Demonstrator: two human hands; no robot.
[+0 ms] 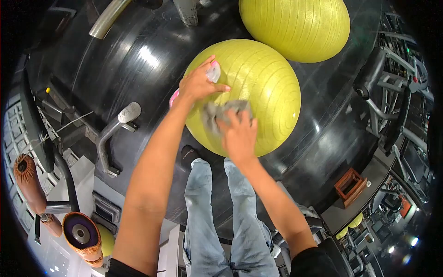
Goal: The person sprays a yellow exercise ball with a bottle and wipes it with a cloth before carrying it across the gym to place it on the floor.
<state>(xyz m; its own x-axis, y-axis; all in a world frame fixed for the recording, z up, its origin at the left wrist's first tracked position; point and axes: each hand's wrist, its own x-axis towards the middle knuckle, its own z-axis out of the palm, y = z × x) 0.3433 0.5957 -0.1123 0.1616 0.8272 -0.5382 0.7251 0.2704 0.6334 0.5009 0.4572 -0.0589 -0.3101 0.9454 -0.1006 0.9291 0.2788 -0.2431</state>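
Observation:
A yellow exercise ball point(272, 92) with ribbed rings sits on the dark floor in front of my feet. My right hand point(240, 138) presses a crumpled grey cloth point(214, 115) against its near side, slightly blurred by motion. At the ball's upper left, my left hand point(198, 85) is wrapped round a pink-and-white spray bottle point(213, 72), mostly hidden behind the fingers and wrist. The left thumb points towards the cloth.
Another yellow exercise ball point(295, 27) touches or nearly touches the first at the back right. Metal machine legs point(108, 134) stand to the left, beside brown padded rollers point(30, 180). A wooden box-like frame point(349, 187) lies at right, near gym machines point(385, 87).

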